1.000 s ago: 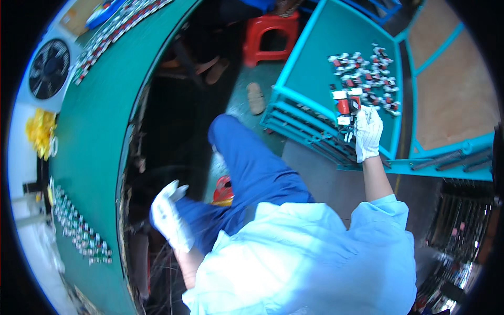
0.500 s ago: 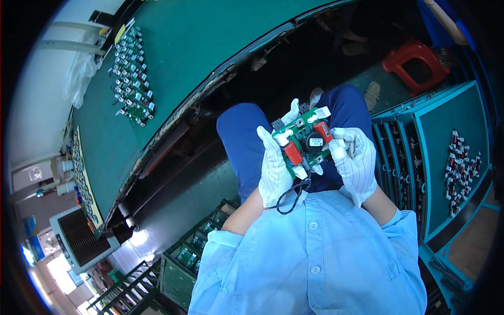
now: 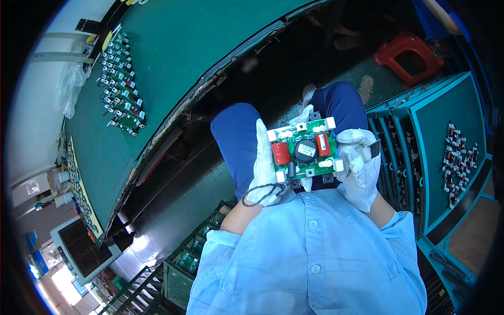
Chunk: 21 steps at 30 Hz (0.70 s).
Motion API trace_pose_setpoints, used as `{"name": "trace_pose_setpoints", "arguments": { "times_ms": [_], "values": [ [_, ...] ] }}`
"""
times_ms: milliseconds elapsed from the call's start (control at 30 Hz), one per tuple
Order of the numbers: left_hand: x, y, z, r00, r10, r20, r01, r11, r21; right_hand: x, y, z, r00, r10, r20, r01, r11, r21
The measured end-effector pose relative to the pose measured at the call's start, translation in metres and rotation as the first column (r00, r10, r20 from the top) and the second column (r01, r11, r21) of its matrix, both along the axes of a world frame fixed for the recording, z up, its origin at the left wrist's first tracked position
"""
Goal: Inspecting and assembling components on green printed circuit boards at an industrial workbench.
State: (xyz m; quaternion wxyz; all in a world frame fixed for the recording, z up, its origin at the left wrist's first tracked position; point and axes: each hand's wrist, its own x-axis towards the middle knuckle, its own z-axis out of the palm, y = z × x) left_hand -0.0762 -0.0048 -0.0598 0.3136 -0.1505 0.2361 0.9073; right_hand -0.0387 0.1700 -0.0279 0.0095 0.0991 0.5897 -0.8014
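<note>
A green circuit board (image 3: pixel 306 152) faces up over my lap, carrying two red cylindrical parts, a round black coil with a white label and white corner blocks. My left hand (image 3: pixel 266 168), in a white glove, is closed around its left side, thumb along the edge; fingertips show beyond the far and near edges. A black cord loop (image 3: pixel 257 193) hangs across that glove. At the board's right edge is my right hand (image 3: pixel 359 165), also gloved, its fingers curled. Out of them sticks a small dark flat piece (image 3: pixel 375 149); its kind cannot be made out.
Rows of similar boards (image 3: pixel 122 86) stand on the green table (image 3: pixel 168 47) at left. To the right, a teal rack (image 3: pixel 451 113) bears more parts on its panel. A red stool (image 3: pixel 409 58) and another person's arm (image 3: pixel 443 16) are at the far right. Crates with boards (image 3: pixel 189 260) stand lower left.
The board has turned from a slant to nearly square and lies flatter. My right hand has shifted slightly right, and a dark flat piece now shows in its fingers. The cord has swung left.
</note>
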Motion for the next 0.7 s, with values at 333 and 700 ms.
{"name": "trace_pose_setpoints", "arguments": {
  "times_ms": [333,700],
  "values": [
    [0.002,0.005,0.039,0.987,-0.061,-0.147,0.065,0.998,0.026,-0.019,-0.013,0.015,0.994,0.108,0.014,-0.098,0.945,-0.311],
    [-0.005,0.020,0.015,0.952,0.179,-0.247,-0.269,0.875,-0.402,-0.017,-0.009,0.009,0.974,0.188,-0.124,-0.205,0.968,-0.143]
  ]
}}
